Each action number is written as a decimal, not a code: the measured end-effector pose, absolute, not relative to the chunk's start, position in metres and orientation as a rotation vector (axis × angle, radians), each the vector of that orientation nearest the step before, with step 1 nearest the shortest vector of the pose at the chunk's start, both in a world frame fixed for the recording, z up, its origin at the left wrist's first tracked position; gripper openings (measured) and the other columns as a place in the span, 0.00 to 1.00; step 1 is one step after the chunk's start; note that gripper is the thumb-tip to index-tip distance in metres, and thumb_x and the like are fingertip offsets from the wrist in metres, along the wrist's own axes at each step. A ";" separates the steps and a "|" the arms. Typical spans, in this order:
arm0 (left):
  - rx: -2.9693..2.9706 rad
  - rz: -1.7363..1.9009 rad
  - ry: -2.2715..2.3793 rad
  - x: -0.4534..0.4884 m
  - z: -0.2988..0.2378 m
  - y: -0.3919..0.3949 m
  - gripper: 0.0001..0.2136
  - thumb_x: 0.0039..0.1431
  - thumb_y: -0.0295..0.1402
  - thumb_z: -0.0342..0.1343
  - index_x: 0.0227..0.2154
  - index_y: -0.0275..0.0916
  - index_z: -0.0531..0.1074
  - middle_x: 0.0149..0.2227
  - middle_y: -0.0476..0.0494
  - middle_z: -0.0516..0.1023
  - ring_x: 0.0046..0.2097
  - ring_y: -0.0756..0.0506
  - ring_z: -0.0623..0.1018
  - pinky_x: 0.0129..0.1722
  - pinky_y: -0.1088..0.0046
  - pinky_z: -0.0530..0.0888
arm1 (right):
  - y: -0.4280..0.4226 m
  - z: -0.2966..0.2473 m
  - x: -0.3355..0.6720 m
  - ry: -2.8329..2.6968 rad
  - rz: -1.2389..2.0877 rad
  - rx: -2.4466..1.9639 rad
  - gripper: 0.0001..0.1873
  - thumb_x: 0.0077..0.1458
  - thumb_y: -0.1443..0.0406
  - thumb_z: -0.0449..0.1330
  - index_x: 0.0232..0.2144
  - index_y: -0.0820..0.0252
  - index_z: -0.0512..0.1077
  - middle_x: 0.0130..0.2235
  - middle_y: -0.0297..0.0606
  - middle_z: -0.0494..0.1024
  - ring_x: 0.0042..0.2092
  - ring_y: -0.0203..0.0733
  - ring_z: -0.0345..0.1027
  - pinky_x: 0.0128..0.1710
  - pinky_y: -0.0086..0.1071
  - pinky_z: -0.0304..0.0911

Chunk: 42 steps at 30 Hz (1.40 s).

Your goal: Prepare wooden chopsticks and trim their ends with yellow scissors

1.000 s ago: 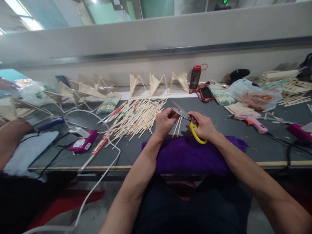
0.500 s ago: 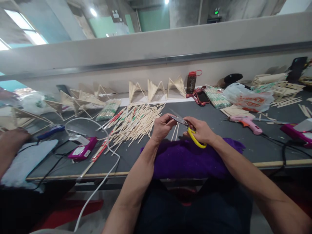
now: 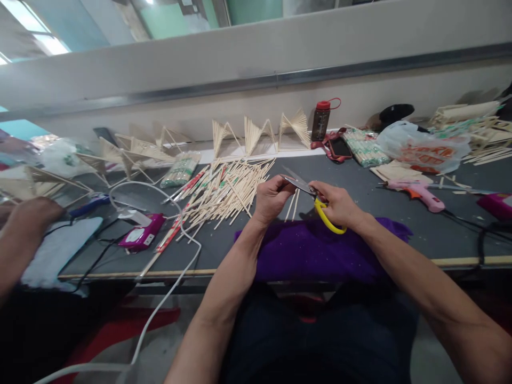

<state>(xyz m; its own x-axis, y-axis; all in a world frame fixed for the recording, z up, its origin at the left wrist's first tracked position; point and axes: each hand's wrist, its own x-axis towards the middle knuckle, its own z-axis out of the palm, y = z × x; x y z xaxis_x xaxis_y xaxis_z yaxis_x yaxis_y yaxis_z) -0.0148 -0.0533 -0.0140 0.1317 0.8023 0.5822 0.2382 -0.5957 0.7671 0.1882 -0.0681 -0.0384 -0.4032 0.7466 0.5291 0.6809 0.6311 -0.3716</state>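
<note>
My right hand [image 3: 336, 204] is closed around the yellow handles of a pair of scissors [image 3: 328, 217], whose blades are spread apart and point left. At the blades, my left hand [image 3: 272, 198] is pinched, fingertips together; whatever is between them is too small to make out. Two loose wooden sticks [image 3: 293, 205] lie on the table just behind the hands. Under my wrists a purple cloth [image 3: 312, 253] covers the table's front edge. Left of my left hand spreads a large pile of wooden sticks [image 3: 228, 194].
Fan-shaped stick structures [image 3: 256, 136] stand along the wall beside a water bottle [image 3: 320, 121]. A pink glue gun [image 3: 418, 194] and a plastic bag [image 3: 424, 146] are on the right. At left are a magenta power box [image 3: 142, 233], a white cable [image 3: 192, 241] and another person's hand [image 3: 34, 216].
The camera view has tilted down slightly and shifted, so the scene sits higher in the picture. Both hands keep nearly the same pose, with the scissors still spread.
</note>
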 end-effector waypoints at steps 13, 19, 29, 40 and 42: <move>1.846 1.492 0.987 -0.015 -0.011 -0.052 0.05 0.48 0.30 0.58 0.30 0.37 0.74 0.24 0.52 0.73 0.24 0.54 0.69 0.25 0.79 0.67 | -0.068 -0.036 0.181 -2.093 0.053 -1.135 0.20 0.45 0.67 0.57 0.45 0.58 0.67 0.33 0.37 0.74 0.30 0.39 0.65 0.33 0.32 0.60; 1.787 1.407 1.003 -0.018 -0.007 -0.054 0.05 0.48 0.30 0.57 0.29 0.37 0.75 0.21 0.52 0.72 0.22 0.55 0.66 0.22 0.80 0.64 | -0.069 -0.034 0.181 -2.089 0.075 -1.104 0.24 0.46 0.57 0.62 0.45 0.58 0.67 0.33 0.36 0.73 0.31 0.39 0.65 0.32 0.31 0.59; 1.871 1.374 0.968 -0.018 -0.005 -0.057 0.06 0.52 0.32 0.56 0.29 0.37 0.76 0.23 0.50 0.75 0.21 0.55 0.67 0.22 0.80 0.64 | -0.072 -0.030 0.184 -2.161 0.175 -1.129 0.27 0.47 0.54 0.61 0.48 0.57 0.65 0.37 0.37 0.74 0.31 0.38 0.65 0.32 0.30 0.58; 2.037 1.469 1.015 -0.017 -0.005 -0.058 0.04 0.52 0.30 0.56 0.28 0.38 0.76 0.24 0.51 0.76 0.25 0.53 0.71 0.27 0.79 0.67 | -0.071 -0.034 0.183 -2.176 0.191 -1.120 0.22 0.48 0.66 0.56 0.49 0.58 0.65 0.40 0.39 0.76 0.35 0.41 0.68 0.37 0.32 0.61; 2.038 1.487 1.017 -0.017 -0.006 -0.058 0.04 0.51 0.29 0.56 0.28 0.38 0.76 0.23 0.51 0.75 0.25 0.53 0.71 0.27 0.79 0.67 | -0.072 -0.035 0.184 -2.181 0.177 -1.132 0.23 0.47 0.67 0.55 0.49 0.59 0.65 0.41 0.40 0.76 0.36 0.42 0.69 0.38 0.32 0.62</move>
<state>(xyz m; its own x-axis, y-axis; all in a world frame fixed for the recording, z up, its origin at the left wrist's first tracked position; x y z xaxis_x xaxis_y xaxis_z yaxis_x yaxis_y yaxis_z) -0.0172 -0.0579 -0.0056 0.1611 0.7594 0.6303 0.3118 -0.6451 0.6976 0.1841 -0.0717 -0.0348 -0.4031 0.7684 0.4971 0.6783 0.6155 -0.4013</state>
